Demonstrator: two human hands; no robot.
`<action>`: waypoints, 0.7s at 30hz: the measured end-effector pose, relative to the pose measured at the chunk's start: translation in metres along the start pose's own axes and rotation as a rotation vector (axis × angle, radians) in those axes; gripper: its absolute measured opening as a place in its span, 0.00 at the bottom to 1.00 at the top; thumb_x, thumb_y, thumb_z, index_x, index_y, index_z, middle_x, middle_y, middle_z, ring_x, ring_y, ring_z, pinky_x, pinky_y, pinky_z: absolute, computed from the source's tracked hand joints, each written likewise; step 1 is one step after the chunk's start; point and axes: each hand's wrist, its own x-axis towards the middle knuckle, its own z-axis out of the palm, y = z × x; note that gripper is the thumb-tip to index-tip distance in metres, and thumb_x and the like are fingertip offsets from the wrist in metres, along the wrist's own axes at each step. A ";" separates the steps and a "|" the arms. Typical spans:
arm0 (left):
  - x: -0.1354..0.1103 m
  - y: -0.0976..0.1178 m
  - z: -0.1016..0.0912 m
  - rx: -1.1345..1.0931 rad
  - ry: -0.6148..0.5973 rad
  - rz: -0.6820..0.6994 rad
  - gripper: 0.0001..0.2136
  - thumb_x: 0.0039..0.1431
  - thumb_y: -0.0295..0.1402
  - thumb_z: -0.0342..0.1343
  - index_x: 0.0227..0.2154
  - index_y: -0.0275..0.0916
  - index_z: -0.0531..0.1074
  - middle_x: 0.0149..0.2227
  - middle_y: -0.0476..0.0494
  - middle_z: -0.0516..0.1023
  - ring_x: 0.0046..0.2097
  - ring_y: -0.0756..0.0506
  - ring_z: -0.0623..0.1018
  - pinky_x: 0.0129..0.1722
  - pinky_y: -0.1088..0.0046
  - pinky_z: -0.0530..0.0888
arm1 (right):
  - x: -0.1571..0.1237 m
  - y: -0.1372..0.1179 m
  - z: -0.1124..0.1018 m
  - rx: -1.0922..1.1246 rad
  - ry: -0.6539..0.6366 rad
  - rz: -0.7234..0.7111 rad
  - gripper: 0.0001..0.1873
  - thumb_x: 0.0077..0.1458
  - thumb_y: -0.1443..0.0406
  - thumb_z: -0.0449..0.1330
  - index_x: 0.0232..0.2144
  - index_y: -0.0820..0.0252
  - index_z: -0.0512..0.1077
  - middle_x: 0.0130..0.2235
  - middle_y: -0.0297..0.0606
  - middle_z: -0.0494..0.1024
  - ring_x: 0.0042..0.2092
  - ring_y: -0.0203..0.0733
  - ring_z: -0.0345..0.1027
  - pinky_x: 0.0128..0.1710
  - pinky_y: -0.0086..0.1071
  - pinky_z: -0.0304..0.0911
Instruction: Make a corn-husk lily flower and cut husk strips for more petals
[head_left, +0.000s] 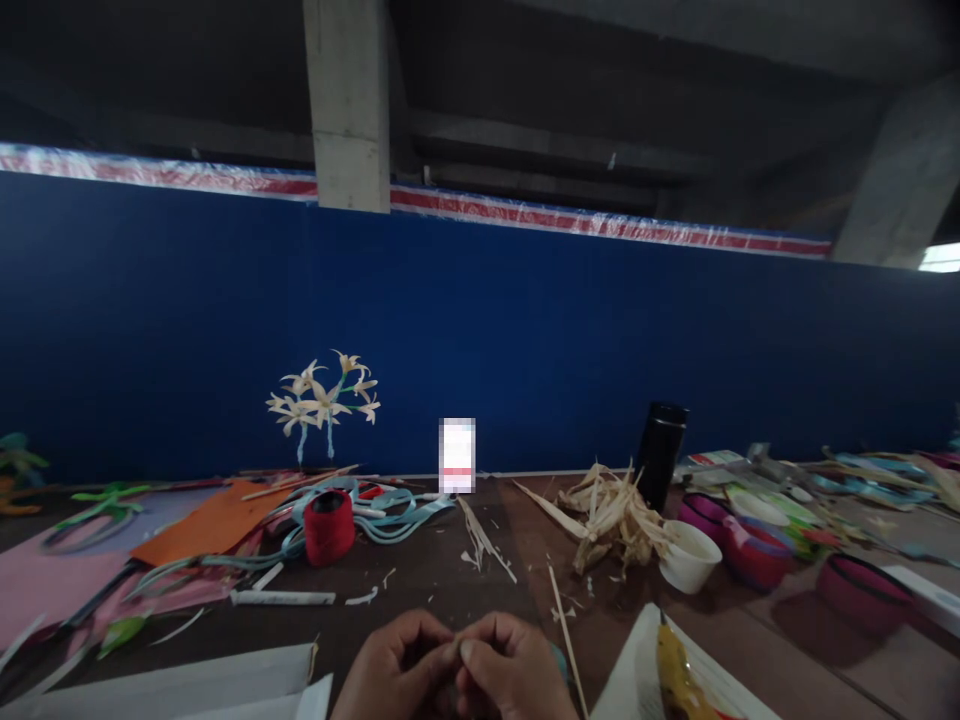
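My left hand [409,665] and my right hand [510,665] meet at the front edge of the table, low in the middle of the view. Both are closed, with thumbs and forefingers pinched together tip to tip. Whatever lies between the fingertips is too small or too hidden to make out. A thin straw-coloured stick [565,635] lies just right of my right hand. Beyond the hands, a bundle of dry husk strips [486,540] rests on the brown table [420,570].
A heap of dried husks [611,520], a white cup [688,558] and a black bottle [660,455] stand right. At left are a red roll [328,528], light-blue cords [397,520], orange paper [214,522] and husk flowers [324,400]. A yellow-handled tool [679,665] lies front right.
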 end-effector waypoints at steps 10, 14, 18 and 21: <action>-0.004 0.006 -0.006 0.115 0.033 0.062 0.19 0.45 0.51 0.57 0.25 0.37 0.72 0.22 0.49 0.75 0.25 0.49 0.72 0.27 0.76 0.68 | 0.000 0.002 -0.005 0.187 -0.115 0.117 0.18 0.35 0.59 0.70 0.26 0.66 0.73 0.19 0.32 0.74 0.19 0.29 0.66 0.22 0.23 0.61; -0.003 0.007 -0.010 0.155 0.087 0.097 0.18 0.46 0.50 0.56 0.24 0.37 0.73 0.23 0.49 0.75 0.28 0.49 0.72 0.29 0.77 0.68 | -0.003 0.000 -0.008 0.346 -0.250 0.075 0.26 0.36 0.53 0.70 0.34 0.66 0.73 0.25 0.36 0.77 0.25 0.32 0.70 0.30 0.27 0.66; -0.003 0.005 -0.010 0.132 0.075 0.102 0.18 0.47 0.49 0.56 0.25 0.37 0.73 0.22 0.49 0.74 0.26 0.49 0.71 0.27 0.77 0.67 | -0.004 -0.001 -0.007 0.344 -0.236 0.051 0.31 0.36 0.50 0.69 0.39 0.64 0.70 0.29 0.38 0.78 0.26 0.34 0.70 0.28 0.29 0.66; -0.005 0.005 -0.009 0.150 0.093 0.081 0.15 0.45 0.46 0.58 0.24 0.37 0.73 0.22 0.49 0.74 0.27 0.49 0.72 0.28 0.77 0.67 | -0.003 0.001 -0.005 0.185 -0.189 0.002 0.26 0.34 0.51 0.70 0.30 0.65 0.71 0.21 0.34 0.75 0.22 0.31 0.66 0.25 0.26 0.63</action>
